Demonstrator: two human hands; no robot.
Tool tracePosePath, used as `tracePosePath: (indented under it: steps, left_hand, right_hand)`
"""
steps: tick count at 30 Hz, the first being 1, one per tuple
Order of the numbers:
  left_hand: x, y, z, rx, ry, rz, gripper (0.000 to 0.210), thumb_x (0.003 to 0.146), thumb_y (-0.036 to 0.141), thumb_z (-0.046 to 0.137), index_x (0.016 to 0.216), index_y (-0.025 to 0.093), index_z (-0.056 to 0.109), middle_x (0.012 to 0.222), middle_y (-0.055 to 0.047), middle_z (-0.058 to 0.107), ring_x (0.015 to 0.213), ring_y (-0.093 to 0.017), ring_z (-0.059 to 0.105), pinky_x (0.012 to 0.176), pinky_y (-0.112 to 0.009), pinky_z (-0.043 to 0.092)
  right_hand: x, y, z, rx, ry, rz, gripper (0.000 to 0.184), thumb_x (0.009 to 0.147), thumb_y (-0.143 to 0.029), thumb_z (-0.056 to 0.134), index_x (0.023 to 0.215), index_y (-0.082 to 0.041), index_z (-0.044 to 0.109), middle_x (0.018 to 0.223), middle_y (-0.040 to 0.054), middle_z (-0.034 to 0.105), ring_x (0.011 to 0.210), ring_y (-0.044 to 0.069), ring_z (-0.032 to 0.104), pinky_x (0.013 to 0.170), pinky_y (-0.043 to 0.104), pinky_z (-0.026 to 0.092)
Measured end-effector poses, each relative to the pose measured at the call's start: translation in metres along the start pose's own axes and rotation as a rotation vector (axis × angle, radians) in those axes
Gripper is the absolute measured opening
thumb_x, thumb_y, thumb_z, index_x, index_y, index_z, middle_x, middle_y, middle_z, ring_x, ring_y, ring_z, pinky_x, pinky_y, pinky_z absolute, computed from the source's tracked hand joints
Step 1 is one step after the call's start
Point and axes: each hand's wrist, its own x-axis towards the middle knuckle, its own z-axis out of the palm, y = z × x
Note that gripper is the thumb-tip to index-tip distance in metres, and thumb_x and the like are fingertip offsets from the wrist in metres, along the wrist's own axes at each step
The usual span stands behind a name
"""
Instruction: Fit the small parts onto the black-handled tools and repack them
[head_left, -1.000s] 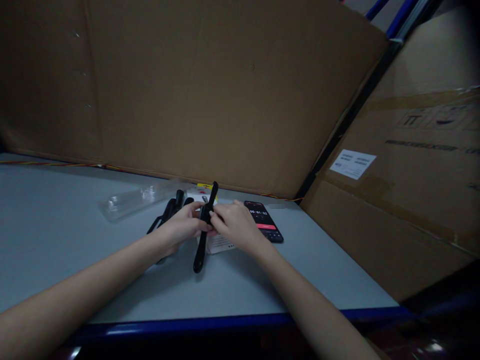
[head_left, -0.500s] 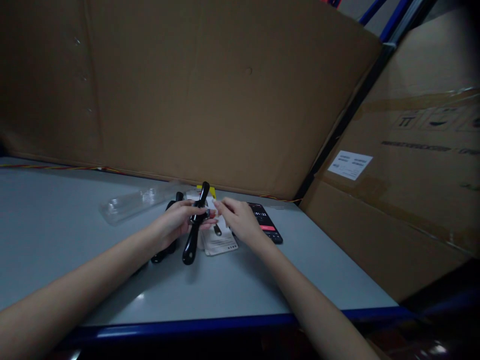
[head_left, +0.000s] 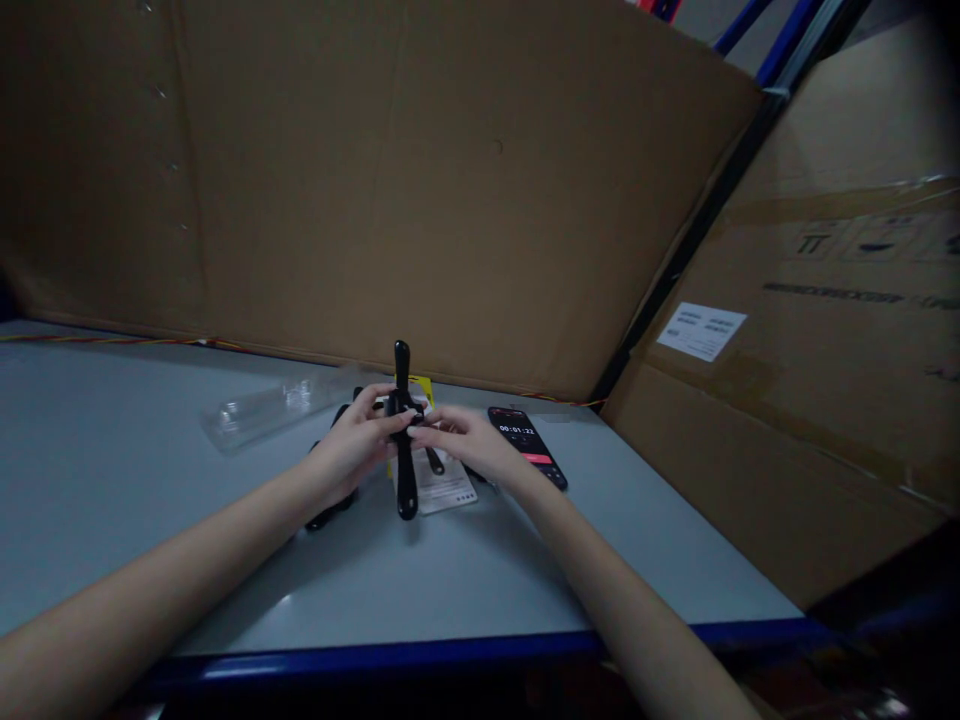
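Observation:
A black two-handled spokeshave point(head_left: 406, 475) stands nearly upright in the picture, one handle toward me and the other pointing away. My left hand point(head_left: 356, 440) is closed around its middle from the left, thumb on top. From the right, my right hand point(head_left: 469, 442) pinches at the centre of the tool; its fingertips partly cover the small parts there. Under and behind the hands lies a printed packaging card point(head_left: 442, 490) with a yellow top. A second black handled tool point(head_left: 324, 515) rests on the table, mostly hidden by my left hand.
A clear plastic package point(head_left: 262, 410) lies at the left on the grey table point(head_left: 420, 590). To the right is a phone point(head_left: 536, 455) showing a timer. Cardboard walls point(head_left: 450, 220) close off the back, and a large carton point(head_left: 810, 400) stands at the right.
The spokeshave has turned more upright and moved slightly right and away. My right hand has come left, its fingertips now at the tool's centre.

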Motion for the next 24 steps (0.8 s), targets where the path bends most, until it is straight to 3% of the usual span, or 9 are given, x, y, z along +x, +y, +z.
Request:
tracePosePath:
  steps: [2, 6, 10, 13, 16, 19, 21, 24]
  left_hand:
    - [-0.001, 0.001, 0.001, -0.011, 0.022, -0.022, 0.038, 0.070, 0.006, 0.061, 0.102, 0.019, 0.047, 0.093, -0.004, 0.061, 0.082, -0.014, 0.062, 0.071, -0.026, 0.050]
    - [-0.004, 0.001, 0.008, -0.074, 0.002, -0.088, 0.042, 0.072, 0.006, 0.056, 0.109, 0.021, 0.042, 0.096, -0.005, 0.060, 0.085, -0.014, 0.061, 0.079, -0.026, 0.047]
    - [-0.006, 0.000, 0.013, -0.070, -0.100, -0.100, 0.054, 0.074, 0.011, 0.055, 0.121, 0.023, 0.031, 0.105, -0.008, 0.057, 0.091, -0.017, 0.059, 0.083, -0.034, 0.043]
    - [-0.005, 0.005, 0.015, 0.070, -0.210, -0.087, 0.055, 0.074, 0.024, 0.057, 0.123, 0.026, 0.032, 0.110, -0.008, 0.055, 0.091, -0.020, 0.058, 0.081, -0.040, 0.042]
    - [0.000, 0.021, 0.012, 0.372, -0.207, 0.043, 0.056, 0.073, 0.033, 0.058, 0.124, 0.027, 0.036, 0.101, -0.006, 0.060, 0.092, -0.023, 0.058, 0.081, -0.038, 0.041]
    - [0.013, 0.045, -0.008, 0.773, -0.114, 0.319, 0.057, 0.069, 0.036, 0.062, 0.121, 0.026, 0.042, 0.104, -0.006, 0.061, 0.110, -0.027, 0.048, 0.089, -0.036, 0.035]
    - [0.027, 0.059, -0.034, 1.064, 0.072, 0.420, 0.053, 0.062, 0.038, 0.067, 0.109, 0.022, 0.051, 0.107, -0.009, 0.060, 0.118, -0.032, 0.039, 0.094, -0.040, 0.029]
    - [0.047, 0.066, -0.082, 1.338, 0.253, 0.290, 0.043, 0.052, 0.040, 0.073, 0.084, 0.017, 0.056, 0.101, -0.014, 0.061, 0.118, -0.039, 0.035, 0.093, -0.046, 0.028]
  right_hand:
    - [-0.002, -0.003, 0.006, -0.053, 0.020, -0.049, 0.020, 0.071, -0.036, 0.062, 0.077, -0.017, 0.064, 0.067, -0.0009, 0.052, 0.061, 0.010, 0.047, 0.053, 0.022, 0.037]
    - [-0.003, -0.003, 0.017, -0.060, 0.193, -0.039, 0.013, 0.066, -0.028, 0.067, 0.069, -0.017, 0.064, 0.070, -0.0015, 0.046, 0.066, 0.011, 0.046, 0.058, 0.023, 0.037]
    - [-0.002, -0.004, 0.019, -0.045, 0.315, -0.016, 0.013, 0.065, -0.026, 0.065, 0.060, -0.016, 0.060, 0.069, -0.0019, 0.041, 0.066, 0.011, 0.044, 0.059, 0.023, 0.035]
    - [-0.002, -0.009, 0.019, 0.174, 0.332, 0.047, 0.013, 0.070, -0.030, 0.059, 0.071, -0.017, 0.057, 0.071, -0.0011, 0.046, 0.066, 0.012, 0.047, 0.058, 0.023, 0.038]
    - [-0.003, -0.013, 0.018, 0.539, 0.180, 0.135, 0.024, 0.076, -0.038, 0.052, 0.090, -0.020, 0.051, 0.066, -0.0021, 0.054, 0.059, 0.012, 0.053, 0.054, 0.024, 0.041]
    - [-0.005, -0.015, 0.013, 0.719, 0.120, 0.163, 0.029, 0.075, -0.042, 0.055, 0.091, -0.019, 0.048, 0.060, -0.0016, 0.057, 0.050, 0.011, 0.054, 0.050, 0.023, 0.043]
    - [-0.006, -0.015, 0.008, 0.754, 0.169, 0.156, 0.028, 0.074, -0.040, 0.057, 0.088, -0.017, 0.049, 0.057, -0.0009, 0.058, 0.045, 0.009, 0.052, 0.045, 0.019, 0.042]
    - [-0.006, -0.016, 0.001, 0.766, 0.248, 0.169, 0.024, 0.073, -0.036, 0.059, 0.083, -0.016, 0.050, 0.052, -0.0020, 0.057, 0.037, 0.006, 0.046, 0.035, 0.015, 0.035]
